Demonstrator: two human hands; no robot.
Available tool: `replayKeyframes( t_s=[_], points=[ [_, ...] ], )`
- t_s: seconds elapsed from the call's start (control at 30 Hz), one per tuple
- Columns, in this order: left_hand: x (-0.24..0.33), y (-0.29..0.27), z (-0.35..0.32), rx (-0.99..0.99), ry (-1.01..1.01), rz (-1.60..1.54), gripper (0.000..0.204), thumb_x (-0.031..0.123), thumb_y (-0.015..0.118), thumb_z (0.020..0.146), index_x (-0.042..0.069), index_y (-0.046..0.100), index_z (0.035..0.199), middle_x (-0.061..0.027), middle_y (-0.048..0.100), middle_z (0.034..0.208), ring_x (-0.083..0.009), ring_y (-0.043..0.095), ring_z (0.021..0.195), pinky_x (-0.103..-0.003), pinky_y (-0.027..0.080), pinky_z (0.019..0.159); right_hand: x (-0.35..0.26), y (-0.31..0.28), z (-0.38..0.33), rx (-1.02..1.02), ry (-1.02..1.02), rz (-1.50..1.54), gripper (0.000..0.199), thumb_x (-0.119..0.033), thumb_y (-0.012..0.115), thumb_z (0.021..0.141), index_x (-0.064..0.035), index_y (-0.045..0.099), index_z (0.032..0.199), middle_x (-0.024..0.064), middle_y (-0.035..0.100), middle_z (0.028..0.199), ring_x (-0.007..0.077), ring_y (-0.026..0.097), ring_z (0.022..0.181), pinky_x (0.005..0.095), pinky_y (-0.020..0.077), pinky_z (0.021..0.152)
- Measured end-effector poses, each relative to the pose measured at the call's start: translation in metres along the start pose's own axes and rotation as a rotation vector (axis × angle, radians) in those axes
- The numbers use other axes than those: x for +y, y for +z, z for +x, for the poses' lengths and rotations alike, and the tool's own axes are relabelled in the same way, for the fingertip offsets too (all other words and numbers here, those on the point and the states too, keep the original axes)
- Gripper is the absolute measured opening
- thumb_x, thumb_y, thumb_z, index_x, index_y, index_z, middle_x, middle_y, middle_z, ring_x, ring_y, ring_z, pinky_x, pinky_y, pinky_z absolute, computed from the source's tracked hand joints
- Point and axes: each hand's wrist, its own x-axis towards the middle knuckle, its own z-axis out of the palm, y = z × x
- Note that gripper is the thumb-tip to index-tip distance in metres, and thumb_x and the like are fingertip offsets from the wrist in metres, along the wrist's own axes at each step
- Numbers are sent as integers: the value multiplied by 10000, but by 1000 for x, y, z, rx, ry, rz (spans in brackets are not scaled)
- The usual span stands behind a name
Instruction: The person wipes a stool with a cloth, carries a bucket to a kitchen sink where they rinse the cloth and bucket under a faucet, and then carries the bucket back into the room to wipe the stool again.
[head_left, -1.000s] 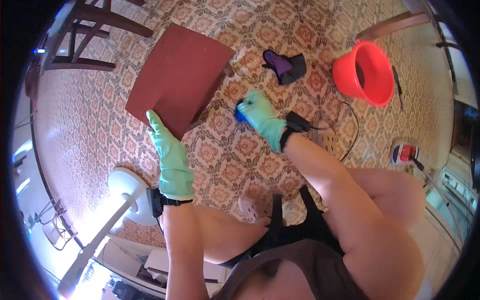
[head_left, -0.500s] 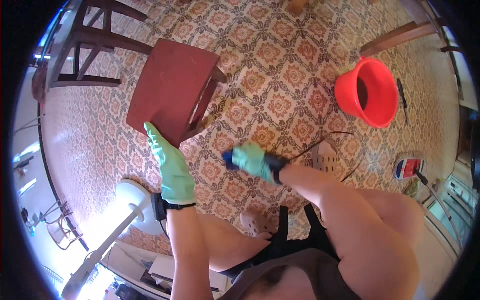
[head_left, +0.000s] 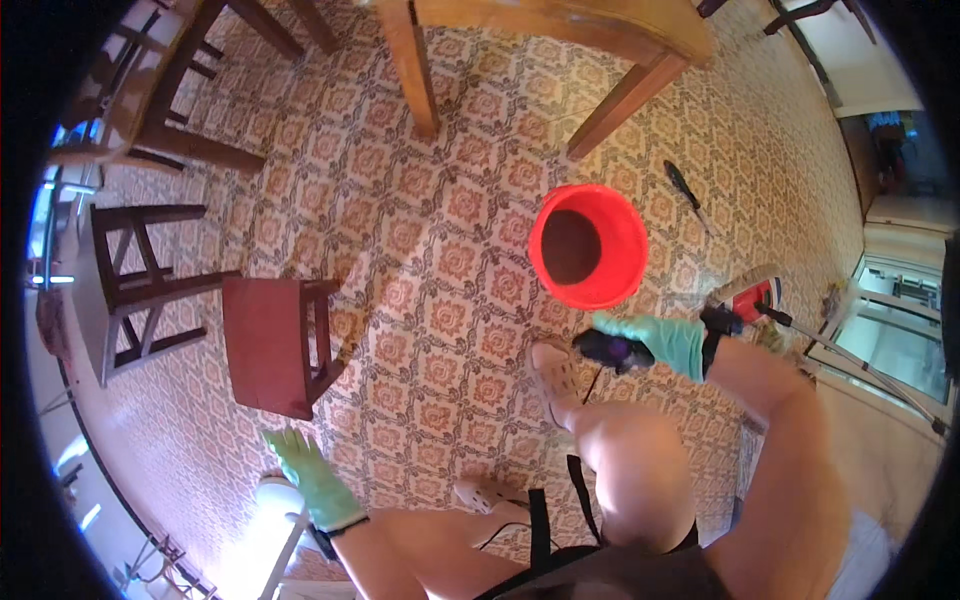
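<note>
Both my hands wear green rubber gloves. My right hand [head_left: 655, 340] is closed around a small dark purple and black object [head_left: 608, 350], held above my right shoe [head_left: 556, 378] and just below a red bucket [head_left: 588, 245]. My left hand [head_left: 305, 472] is open with fingers spread, holding nothing, a short way below a small red-topped wooden stool [head_left: 268, 345] that stands on the patterned floor.
Dark wooden chairs [head_left: 140, 290] stand at the left and a light wooden table's legs [head_left: 420, 70] at the top. A mop head [head_left: 755, 300] with its pole lies at the right, a dark brush [head_left: 688, 192] beyond the bucket, a white round object [head_left: 280, 495] by my left wrist.
My left hand has let go of the stool and pulled back. My right hand has swung right with the dark object, toward the bucket. The view has shifted, bringing the table into sight.
</note>
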Motion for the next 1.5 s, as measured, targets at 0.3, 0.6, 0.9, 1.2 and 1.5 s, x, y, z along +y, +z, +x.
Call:
replayKeyframes(
  t_s=[0.3,0.6,0.9,1.2,1.5],
  points=[
    [22,-108,-78,-422,-250,159,519,463,570,971,-1,597,1203,-78,658,1065,-190,626,893,-350,537,799,80,-54,170,496,-447,1036,223,-272,629,876,-52,653,904,120,677,810,282,672,691,444,594,684],
    [144,-81,-221,-487,-449,732,517,459,582,962,-11,603,1179,-70,661,1014,-185,624,862,-343,531,772,109,12,-78,458,-370,1001,200,-252,607,869,-64,668,900,87,670,815,238,656,690,377,548,617],
    [242,-96,-271,-733,-272,973,516,454,593,953,-20,610,1154,-62,663,963,-181,622,832,-335,525,744,159,35,-310,502,-201,1170,199,-233,565,893,-45,609,938,137,674,867,328,696,807,500,604,690],
    [314,5,-228,-854,1,987,488,404,659,917,-30,612,1134,-91,661,894,-166,603,737,-316,502,668,227,40,-415,640,-559,1575,171,-237,585,824,-66,596,817,169,671,813,367,668,681,499,569,565],
    [368,161,-275,-1015,22,735,324,346,667,910,25,664,862,-30,619,702,-120,554,599,-290,436,540,253,34,-449,774,-704,1765,291,-300,503,877,-50,636,943,144,697,816,344,672,644,452,558,544]
  ],
)
